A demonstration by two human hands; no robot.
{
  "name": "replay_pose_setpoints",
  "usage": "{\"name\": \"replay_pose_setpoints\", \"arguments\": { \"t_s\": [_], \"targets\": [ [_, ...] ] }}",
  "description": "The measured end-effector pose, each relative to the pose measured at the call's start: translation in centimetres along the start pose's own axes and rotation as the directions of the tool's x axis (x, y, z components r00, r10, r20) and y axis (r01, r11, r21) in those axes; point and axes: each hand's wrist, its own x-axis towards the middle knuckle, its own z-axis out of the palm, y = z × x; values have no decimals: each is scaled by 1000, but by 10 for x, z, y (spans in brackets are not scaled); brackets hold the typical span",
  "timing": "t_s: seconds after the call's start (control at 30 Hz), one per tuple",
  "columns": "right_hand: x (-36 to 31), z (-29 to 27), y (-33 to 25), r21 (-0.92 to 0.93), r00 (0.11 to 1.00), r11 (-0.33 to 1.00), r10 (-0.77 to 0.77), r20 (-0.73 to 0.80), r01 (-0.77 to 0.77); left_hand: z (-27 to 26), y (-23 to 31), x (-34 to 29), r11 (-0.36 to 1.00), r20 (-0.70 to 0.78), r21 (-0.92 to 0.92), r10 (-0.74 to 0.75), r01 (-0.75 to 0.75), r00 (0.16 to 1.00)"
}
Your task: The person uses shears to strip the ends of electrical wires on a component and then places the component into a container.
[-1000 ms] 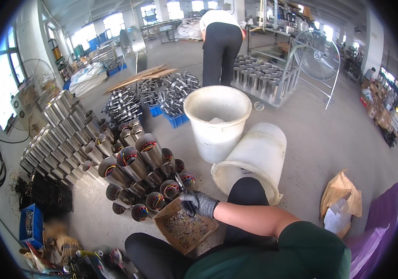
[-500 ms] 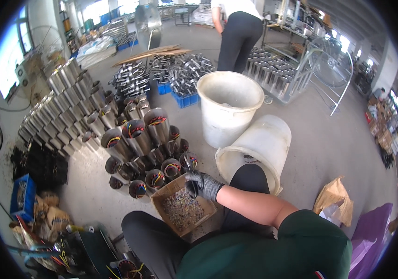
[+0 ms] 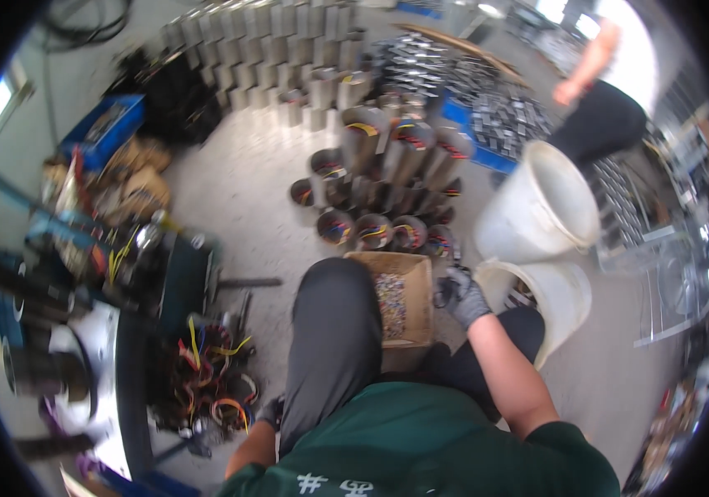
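My right hand [image 3: 464, 300], in a grey and black glove, is closed around what look like scissors [image 3: 447, 288] with dark loop handles, their tip pointing away from me. It is just right of a cardboard box [image 3: 417, 333] holding small multicoloured bits. Beyond the box stand metal cylinders [image 3: 373, 232] with coloured wires inside, some stacked on others. My left hand [image 3: 271, 412], also gloved, is low beside my left thigh. It is nearest a heap of wound rings with coloured wires [image 3: 220, 389]; its fingers are mostly hidden and blurred.
To the right stands an upright white tub [image 3: 503, 211], with another white tub [image 3: 574, 294] lying on its side. A bench [image 3: 110, 381] is at lower left. Blue crates [image 3: 101, 132] and stacked bare cylinders [image 3: 275, 62] lie farther off. Another person [image 3: 611, 108] bends at the far right.
My view has swung left, so the box and cylinders appear farther right. My left hand has come into view at the lower left. The right hand still holds the scissors beside the box.
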Motion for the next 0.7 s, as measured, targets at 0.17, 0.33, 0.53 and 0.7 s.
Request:
{"name": "replay_pose_setpoints", "arguments": {
  "t_s": [0.17, 0.33, 0.53, 0.7],
  "targets": [
    [9, -21, 6, -13, 992, 999, 37, -124, -39, 42, -93, -12, 988, 77, 102, -126, 118, 989],
    [1, -14, 0, -77, 989, 996, 34, -142, -45, 78, -158, 28, 954, -220, 146, -228, 263, 949],
    [5, -6, 1, -151, 983, 987, 23, -183, -52, 24, -76, -32, 962, -289, -113, -272, 249, 918],
    [-2, 4, 0, -176, 986, 984, 5, -169, -35, 22, -79, 35, 490, -201, -872, -359, 0, 911]
  ]
}}
